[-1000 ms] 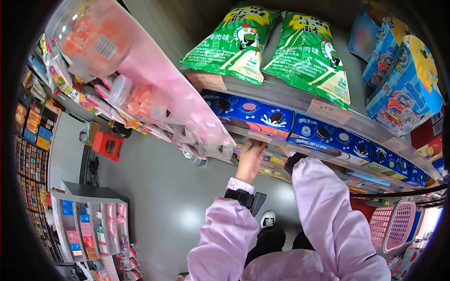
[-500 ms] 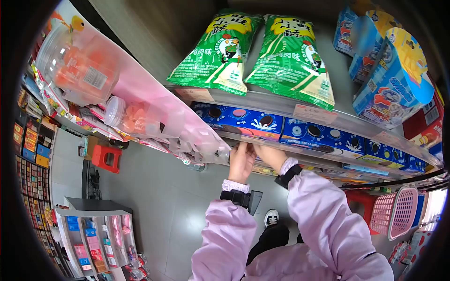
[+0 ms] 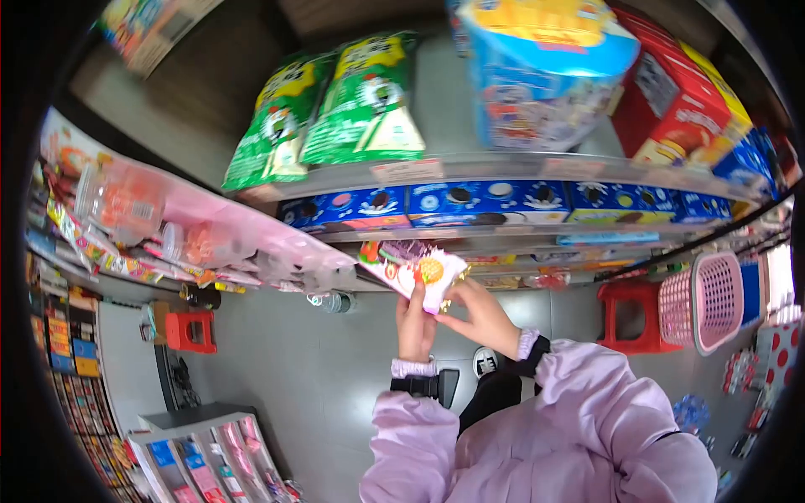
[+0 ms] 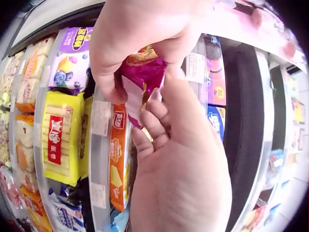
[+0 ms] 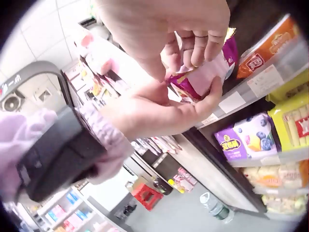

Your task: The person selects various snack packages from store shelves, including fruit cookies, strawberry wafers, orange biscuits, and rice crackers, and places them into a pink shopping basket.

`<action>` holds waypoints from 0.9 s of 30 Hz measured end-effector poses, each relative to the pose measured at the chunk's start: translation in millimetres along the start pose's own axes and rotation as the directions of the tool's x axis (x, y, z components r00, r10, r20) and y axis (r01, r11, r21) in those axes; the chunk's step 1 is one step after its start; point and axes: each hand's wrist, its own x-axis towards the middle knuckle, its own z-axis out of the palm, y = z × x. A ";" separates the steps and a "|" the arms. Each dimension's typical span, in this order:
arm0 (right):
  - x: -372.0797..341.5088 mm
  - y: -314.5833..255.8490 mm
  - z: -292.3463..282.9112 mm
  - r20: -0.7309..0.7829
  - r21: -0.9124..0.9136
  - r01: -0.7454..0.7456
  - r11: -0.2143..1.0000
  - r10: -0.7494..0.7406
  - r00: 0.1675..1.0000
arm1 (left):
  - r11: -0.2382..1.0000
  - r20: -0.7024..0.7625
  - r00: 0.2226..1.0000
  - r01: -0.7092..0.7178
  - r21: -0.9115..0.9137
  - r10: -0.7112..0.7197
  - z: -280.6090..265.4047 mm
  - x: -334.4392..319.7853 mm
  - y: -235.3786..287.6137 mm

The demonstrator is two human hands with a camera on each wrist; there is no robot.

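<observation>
Person's hands: both in use, raised before the shelving. The left hand (image 3: 414, 325) grips a small pink, white and purple foil packet printed with a round orange biscuit (image 3: 429, 270), its thumb laid along the near face. The right hand (image 3: 485, 318) has its fingers curled in and pinches the packet's gold-coloured edge. Blur leaves it uncertain whether that edge is torn.

Directions below are taken from the packet in the head view. A row of blue printed cardboard biscuit boxes (image 3: 495, 203) runs from 10 round to 3 o'clock. On the shelf above, two green plastic snack bags (image 3: 365, 113) lie at 11, a blue container with a yellow top (image 3: 537, 101) stands at 1, and a red cardboard carton (image 3: 671, 105) at 2.

Further out: a pink perforated plastic basket (image 3: 717, 303) at 3, a black shoe with a white toe (image 3: 485, 362) at 5, and a clear plastic jar with orange contents (image 3: 126, 201) near 9.
</observation>
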 end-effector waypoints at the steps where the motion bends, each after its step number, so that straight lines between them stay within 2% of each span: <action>1: -18.5 1.7 -8.8 -0.020 0.122 -0.115 0.986 0.118 0.993 | 1.000 0.007 1.000 0.011 0.006 -0.011 1.6 -14.7 -8.8; 2: -38.9 4.1 -18.1 -0.028 0.245 -0.219 0.944 0.233 0.972 | 1.000 0.015 1.000 0.022 0.012 -0.022 5.0 -30.9 -17.9; 3: -62.0 21.0 -20.8 0.043 0.310 -0.318 0.896 0.321 0.946 | 0.999 0.044 0.998 0.048 0.003 -0.048 10.3 -48.3 -27.2; 4: -80.4 30.2 -28.9 0.165 0.506 -0.408 0.760 0.379 0.911 | 0.997 0.072 0.995 0.076 -0.004 -0.075 16.8 -66.6 -37.4; 6: -110.4 42.6 -49.1 0.411 0.767 -0.536 0.354 0.370 0.833 | 0.987 0.098 0.982 0.162 0.013 -0.162 22.5 -99.0 -64.5; 7: -120.2 36.2 -66.9 0.396 0.811 -0.497 0.310 0.335 0.855 | 0.983 0.133 0.974 0.183 0.026 -0.184 33.2 -115.1 -76.8; 9: -145.1 29.4 -97.2 0.400 0.835 -0.513 0.199 0.420 0.815 | 0.969 0.232 0.941 0.232 0.083 -0.245 53.7 -135.6 -97.2; 11: -179.0 36.2 -122.9 0.373 0.877 -0.472 0.091 0.492 0.787 | 0.941 0.351 0.875 0.291 0.171 -0.334 71.0 -150.5 -123.2; 14: -228.8 40.2 -186.9 0.286 0.930 -0.366 0.030 0.566 0.773 | 0.783 0.497 0.658 0.240 0.573 -0.565 103.5 -155.7 -148.5; 15: -249.8 51.9 -203.6 0.247 0.954 -0.299 -0.003 0.574 0.781 | 0.778 0.527 0.600 0.292 0.556 -0.602 117.9 -159.1 -154.8; 18: -313.9 76.7 -265.2 0.126 0.976 -0.202 0.076 0.560 0.819 | 0.831 0.593 0.583 0.369 0.416 -0.556 155.6 -158.4 -182.8; 19: -336.1 78.3 -288.3 0.126 0.974 -0.215 0.069 0.625 0.771 | 0.835 0.599 0.582 0.370 0.407 -0.550 171.4 -162.7 -196.7; 20: -355.3 79.5 -311.1 0.096 0.984 -0.165 0.062 0.598 0.796 | 0.838 0.602 0.583 0.370 0.400 -0.545 190.1 -167.6 -209.4; 21: -378.0 86.9 -329.8 0.079 0.981 -0.170 0.093 0.611 0.787 | 0.841 0.605 0.585 0.369 0.395 -0.540 208.1 -171.6 -223.6; 24: -434.0 104.7 -386.9 0.027 0.973 -0.168 0.161 0.639 0.769 | 0.728 0.556 0.476 0.364 0.581 -0.681 250.9 -185.5 -285.8; 25: -449.6 112.6 -402.7 -0.005 0.976 -0.139 0.169 0.653 0.758 | 0.696 0.520 0.495 0.287 0.658 -0.696 267.9 -191.6 -309.4; 27: -472.8 117.8 -439.2 -0.078 0.974 -0.109 0.199 0.744 0.664 | 0.663 0.478 0.500 0.303 0.685 -0.722 299.4 -203.6 -354.4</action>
